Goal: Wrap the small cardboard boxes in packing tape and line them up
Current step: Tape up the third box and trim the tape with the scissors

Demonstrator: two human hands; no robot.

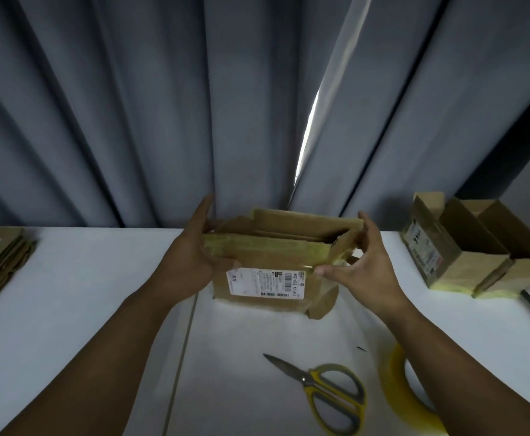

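The left fingers (pixel 202 215) lie straight on the left end of the box (pixel 270 251), with the thumb on its front, holding it. The right fingers (pixel 367 229) and thumb pinch its right flap. The box is near the far edge of the surface (pixel 94 294), well apart from two boxes (pixel 465 259) on the right. Scissors (pixel 323 391) and tape (pixel 395 388) lie close by the right arm.

We see a brown corrugated cardboard box (pixel 273 256), matt, its torn edges rough. It carries a smooth white paper label (pixel 265 283) and a glossy strip of yellowish tape (pixel 257 243) along one flap. The white worktop (pixel 84 309) looks smooth, with a faint sheen. The yellow-handled scissors (pixel 307 379) have dull metal blades and plastic grips. The translucent yellowish roll of packing tape (pixel 392 382) is glossy. The grey curtain (pixel 131 105) is matt cloth.
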